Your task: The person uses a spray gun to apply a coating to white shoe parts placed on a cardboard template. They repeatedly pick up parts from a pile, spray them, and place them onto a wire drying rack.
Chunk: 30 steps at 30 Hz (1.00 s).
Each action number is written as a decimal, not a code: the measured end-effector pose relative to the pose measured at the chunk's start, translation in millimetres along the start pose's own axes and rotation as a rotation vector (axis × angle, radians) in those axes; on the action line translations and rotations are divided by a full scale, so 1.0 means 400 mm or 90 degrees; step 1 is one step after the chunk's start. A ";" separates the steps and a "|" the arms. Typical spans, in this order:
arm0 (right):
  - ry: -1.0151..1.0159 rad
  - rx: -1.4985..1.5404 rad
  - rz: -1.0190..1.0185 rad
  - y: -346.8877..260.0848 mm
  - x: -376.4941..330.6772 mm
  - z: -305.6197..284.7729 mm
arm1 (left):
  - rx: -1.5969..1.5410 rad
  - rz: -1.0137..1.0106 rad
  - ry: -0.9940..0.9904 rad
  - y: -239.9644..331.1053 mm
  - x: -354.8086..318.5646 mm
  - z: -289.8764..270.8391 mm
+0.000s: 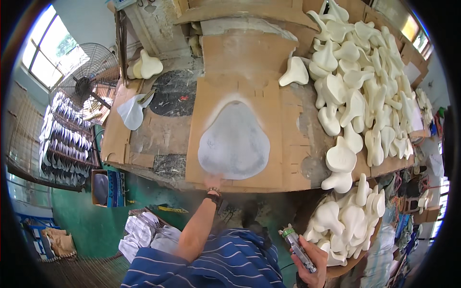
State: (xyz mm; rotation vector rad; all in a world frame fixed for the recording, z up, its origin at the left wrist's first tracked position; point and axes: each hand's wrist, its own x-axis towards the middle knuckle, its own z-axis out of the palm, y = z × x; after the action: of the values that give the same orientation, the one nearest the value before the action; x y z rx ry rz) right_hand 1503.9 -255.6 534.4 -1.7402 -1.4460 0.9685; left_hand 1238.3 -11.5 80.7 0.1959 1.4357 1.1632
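My left hand [214, 181] reaches forward to the front edge of a grey, seat-shaped cover piece [234, 141]. Its fingers blur into a pale haze, so I cannot make out whether they grip or only touch the edge. The cover lies flat on a cardboard sheet [273, 168], narrow end away from me, with whitish overspray around its tip. Low on the right, my right hand [313, 261] is wrapped round a metal spray gun [298, 247] with a green collar, its nozzle end pointing up and left.
Cream foam bicycle-seat pads [353, 103] are heaped along the right of the bench, and more fill a round container [343, 225] below. One pad [294, 72] sits apart. To the left stand a large fan [84, 86] and a rack of covers [67, 144]; grey pieces [149, 233] lie below.
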 end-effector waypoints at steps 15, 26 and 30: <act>-0.121 -0.001 0.009 -0.024 0.011 -0.031 | -0.004 0.066 0.000 -0.015 -0.017 -0.027; -0.036 -0.018 -0.038 0.024 0.063 0.016 | 0.035 0.014 -0.027 0.018 -0.034 -0.001; -0.057 -0.067 -0.113 0.025 0.083 0.004 | 0.348 0.345 -0.035 0.008 0.043 -0.049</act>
State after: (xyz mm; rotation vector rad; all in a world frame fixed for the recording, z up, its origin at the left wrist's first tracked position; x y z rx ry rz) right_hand 1511.3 -224.6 521.0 -1.6272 -1.7052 0.8993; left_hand 1215.9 -7.8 67.4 1.0414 1.6790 1.1430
